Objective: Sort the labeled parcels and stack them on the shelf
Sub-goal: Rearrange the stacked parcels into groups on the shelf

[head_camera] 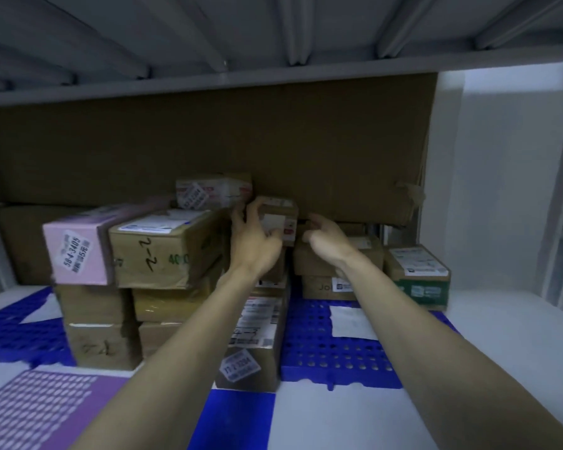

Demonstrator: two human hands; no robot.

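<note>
A small brown parcel (281,216) with a white label sits on top of the middle stack on the shelf. My left hand (255,237) grips its left side, fingers curled over the top edge. Just to its right, my right hand (327,238) hovers with fingers loosely curled, holding nothing, above a flat brown box (368,251). Left of my hands stand a pink box (78,251) and a brown box marked "2-2" (163,251) on stacked cartons. Behind, another labeled parcel (213,190) lies on top.
A large cardboard sheet (208,141) lines the shelf back. Blue perforated mats (332,349) cover the shelf floor, with a purple mat (36,407) at front left. A green-and-brown box (418,274) stands at the right. The upper shelf (208,82) hangs low overhead.
</note>
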